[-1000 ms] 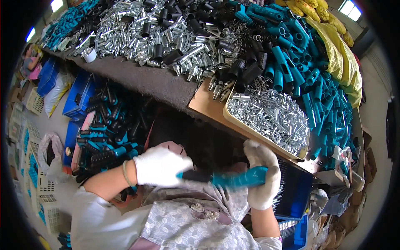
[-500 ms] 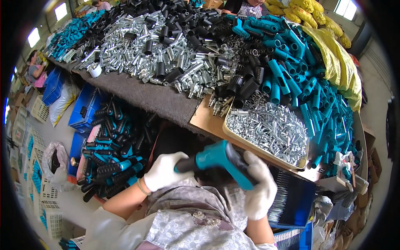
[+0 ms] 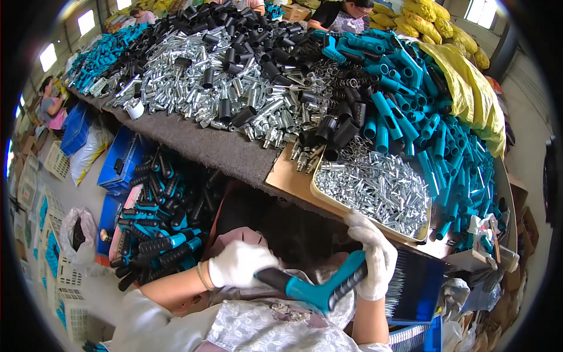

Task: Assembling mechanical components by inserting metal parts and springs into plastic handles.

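The foreground is crossed by a long workbench covered in rough grey material [image 3: 199, 141], its far side occupied by a person in a dark top [image 3: 325, 14]. It is loaded with a broad heap of shiny silver metal fittings [image 3: 193, 85] and, to the right, a heap of hollow teal plastic housings [image 3: 404, 120], partly overhung by a yellow woven sack [image 3: 469, 94]. The left forearm is flanked by a pile of black-and-teal plastic handles [image 3: 158, 226]; a dark blue plastic bin [image 3: 425, 287] is set beside the right. Above the right hand [image 3: 374, 258], space is bounded by a shallow cream tray [image 3: 404, 236] filled with small silver pins [image 3: 375, 188]. A Y-shaped teal plastic tool body with black ends [image 3: 311, 291] is held over the lap — its black tubular end is clasped by the left hand [image 3: 241, 265], blurred. The black-backed grip is met by the right palm, fingers raised — whether it is clamped cannot be told.
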